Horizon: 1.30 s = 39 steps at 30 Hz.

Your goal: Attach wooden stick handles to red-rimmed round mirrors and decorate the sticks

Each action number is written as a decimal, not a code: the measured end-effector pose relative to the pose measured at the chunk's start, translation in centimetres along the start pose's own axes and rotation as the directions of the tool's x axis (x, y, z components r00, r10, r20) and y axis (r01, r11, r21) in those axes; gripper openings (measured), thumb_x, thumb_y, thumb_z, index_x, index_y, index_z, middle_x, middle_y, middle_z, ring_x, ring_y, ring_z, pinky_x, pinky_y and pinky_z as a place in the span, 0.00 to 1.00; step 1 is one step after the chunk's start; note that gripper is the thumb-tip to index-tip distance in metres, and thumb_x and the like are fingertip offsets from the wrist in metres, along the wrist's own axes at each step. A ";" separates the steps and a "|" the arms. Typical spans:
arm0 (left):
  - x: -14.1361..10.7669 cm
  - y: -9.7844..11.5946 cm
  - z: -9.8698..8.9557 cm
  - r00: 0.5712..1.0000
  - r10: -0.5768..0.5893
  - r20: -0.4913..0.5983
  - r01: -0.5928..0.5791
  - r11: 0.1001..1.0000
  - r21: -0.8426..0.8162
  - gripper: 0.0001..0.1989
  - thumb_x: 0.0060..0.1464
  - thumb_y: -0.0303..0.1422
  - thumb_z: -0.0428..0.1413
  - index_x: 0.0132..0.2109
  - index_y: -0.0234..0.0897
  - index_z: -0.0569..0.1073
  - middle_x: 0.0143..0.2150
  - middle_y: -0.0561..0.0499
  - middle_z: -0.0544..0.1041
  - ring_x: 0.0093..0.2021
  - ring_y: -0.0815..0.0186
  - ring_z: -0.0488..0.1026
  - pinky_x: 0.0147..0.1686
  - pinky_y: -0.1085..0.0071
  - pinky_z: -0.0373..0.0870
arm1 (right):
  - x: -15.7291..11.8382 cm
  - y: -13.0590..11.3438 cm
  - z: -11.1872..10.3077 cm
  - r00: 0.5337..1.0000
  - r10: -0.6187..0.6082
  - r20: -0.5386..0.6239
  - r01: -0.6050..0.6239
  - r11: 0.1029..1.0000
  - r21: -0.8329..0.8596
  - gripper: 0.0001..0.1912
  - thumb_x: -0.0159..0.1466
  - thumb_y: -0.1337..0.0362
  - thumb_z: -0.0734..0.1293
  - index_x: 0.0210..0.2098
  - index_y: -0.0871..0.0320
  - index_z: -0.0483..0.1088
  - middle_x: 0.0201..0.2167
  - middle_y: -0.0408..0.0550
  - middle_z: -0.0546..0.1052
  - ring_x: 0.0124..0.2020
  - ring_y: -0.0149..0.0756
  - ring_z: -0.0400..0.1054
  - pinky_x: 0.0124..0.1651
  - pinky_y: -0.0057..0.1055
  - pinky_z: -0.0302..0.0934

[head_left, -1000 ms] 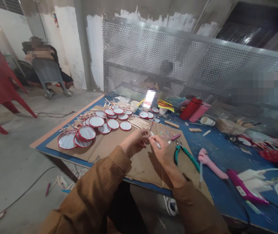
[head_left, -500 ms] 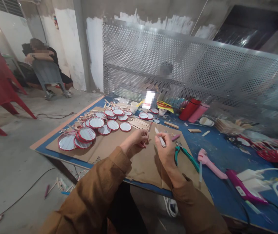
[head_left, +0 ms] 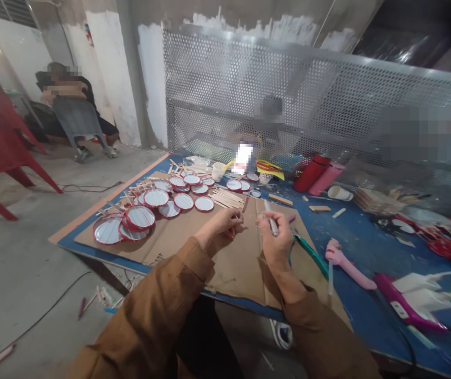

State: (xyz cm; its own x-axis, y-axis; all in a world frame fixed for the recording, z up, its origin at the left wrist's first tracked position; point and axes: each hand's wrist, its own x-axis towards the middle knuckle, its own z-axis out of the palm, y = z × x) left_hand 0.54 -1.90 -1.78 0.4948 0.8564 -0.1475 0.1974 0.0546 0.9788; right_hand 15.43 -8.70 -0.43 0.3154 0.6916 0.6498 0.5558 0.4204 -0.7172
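Observation:
My left hand (head_left: 224, 227) is closed in a pinch over the cardboard sheet (head_left: 225, 271), around a thin wooden stick (head_left: 245, 204) whose brownish end sticks up past the fingertips. To its right, my right hand (head_left: 277, 237) grips a whitish pen-like tube (head_left: 273, 225), tilted up and to the left. A gap separates the two hands. Green-handled pliers (head_left: 312, 255) lie beside my right hand, partly hidden by it. Beyond my left hand lies a bundle of flat wooden sticks (head_left: 227, 199). Several round red-rimmed discs (head_left: 156, 198) are heaped on the left.
On the right of the blue table (head_left: 324, 226) lie a pink glue gun (head_left: 350, 266) and a purple power strip (head_left: 407, 305) with white plugs. A red bottle (head_left: 311, 172) and paper cups (head_left: 218, 171) stand along the perforated metal screen (head_left: 217, 79). A person sits far left.
My right hand has moved slightly right with the pen-like tube, away from my left hand, and now covers more of the pliers. My left hand stays nearly in place.

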 end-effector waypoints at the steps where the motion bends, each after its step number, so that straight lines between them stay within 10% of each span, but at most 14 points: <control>1: 0.0 0.0 0.0 1.000 0.002 0.007 -0.002 1.000 0.007 0.04 0.59 0.28 0.52 0.35 0.35 0.65 0.17 0.59 0.66 0.14 0.74 0.66 0.17 0.81 0.62 | -0.1 -0.2 0.0 1.000 -0.016 0.020 0.016 1.000 0.006 0.13 0.63 0.53 0.66 0.35 0.57 0.70 0.30 0.46 0.75 0.32 0.37 0.70 0.39 0.34 0.64; 15: -0.5 0.7 -0.4 0.999 -0.050 0.004 0.050 0.998 0.049 0.03 0.58 0.29 0.53 0.35 0.35 0.67 0.18 0.58 0.66 0.16 0.75 0.66 0.19 0.81 0.64 | 0.5 -0.6 -0.2 0.992 0.128 -0.012 -0.126 0.987 0.097 0.16 0.64 0.53 0.64 0.44 0.58 0.70 0.29 0.45 0.75 0.26 0.34 0.69 0.32 0.31 0.64; 22: -1.2 1.4 -0.1 1.000 -0.003 0.006 0.003 0.999 0.036 0.05 0.58 0.30 0.54 0.33 0.34 0.66 0.19 0.57 0.66 0.17 0.72 0.68 0.17 0.78 0.64 | -0.1 -2.2 -0.3 0.960 -0.189 0.208 0.187 0.982 0.026 0.11 0.65 0.57 0.63 0.32 0.55 0.73 0.30 0.47 0.78 0.33 0.37 0.72 0.40 0.32 0.65; 32: -0.9 1.0 -0.2 1.000 0.003 0.005 -0.003 0.999 0.034 0.10 0.59 0.33 0.55 0.31 0.35 0.65 0.16 0.58 0.64 0.14 0.74 0.64 0.16 0.80 0.63 | -0.2 -1.9 -0.3 0.953 -0.173 0.250 0.173 0.985 0.019 0.18 0.67 0.53 0.59 0.27 0.54 0.72 0.27 0.47 0.79 0.30 0.38 0.72 0.35 0.32 0.64; 39: -1.0 1.0 -0.3 0.999 0.019 -0.032 -0.019 1.000 0.018 0.08 0.61 0.33 0.52 0.34 0.36 0.63 0.16 0.60 0.62 0.14 0.75 0.63 0.17 0.81 0.63 | -0.2 -1.7 -0.2 0.979 0.071 0.192 -0.096 0.987 0.127 0.19 0.66 0.46 0.61 0.34 0.55 0.71 0.13 0.35 0.65 0.11 0.28 0.60 0.17 0.25 0.55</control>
State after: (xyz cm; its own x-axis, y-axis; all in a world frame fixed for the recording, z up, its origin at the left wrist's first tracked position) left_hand 0.01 -2.53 -0.63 0.4712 0.8733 -0.1241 0.2036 0.0292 0.9786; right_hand 14.52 -9.67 0.73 0.2007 0.8195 0.5369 0.4207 0.4228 -0.8026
